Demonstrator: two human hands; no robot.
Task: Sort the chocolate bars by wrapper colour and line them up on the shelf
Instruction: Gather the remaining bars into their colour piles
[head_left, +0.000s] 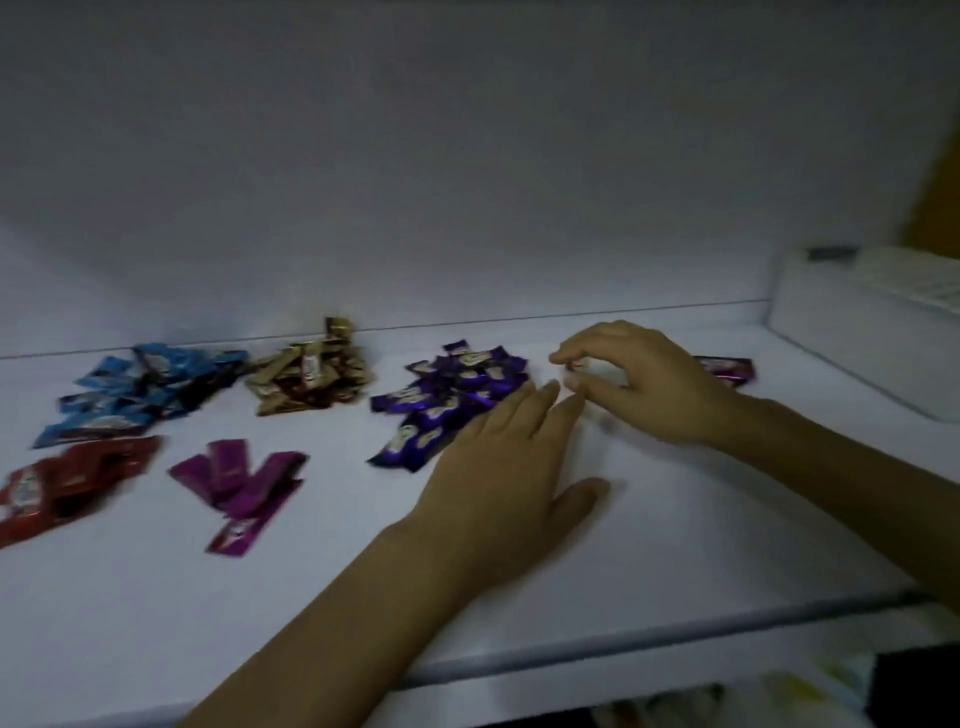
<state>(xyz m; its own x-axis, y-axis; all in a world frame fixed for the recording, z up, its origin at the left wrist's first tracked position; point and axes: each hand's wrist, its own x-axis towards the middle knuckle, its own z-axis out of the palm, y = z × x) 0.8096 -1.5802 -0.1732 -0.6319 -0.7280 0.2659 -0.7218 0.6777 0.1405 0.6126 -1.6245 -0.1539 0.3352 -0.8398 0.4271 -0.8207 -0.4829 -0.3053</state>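
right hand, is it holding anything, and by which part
The right hand pinches a small wrapped piece between thumb and fingertips; blur hides which part of it. The left hand lies open on the shelf, holding nothing.

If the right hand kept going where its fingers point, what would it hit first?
Probably the dark purple pile just left of the right hand, though its height above the shelf is unclear.

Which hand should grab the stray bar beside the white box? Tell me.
Probably right. The right hand is just beside the stray bar; the left hand lies flat by the purple pile, farther off.
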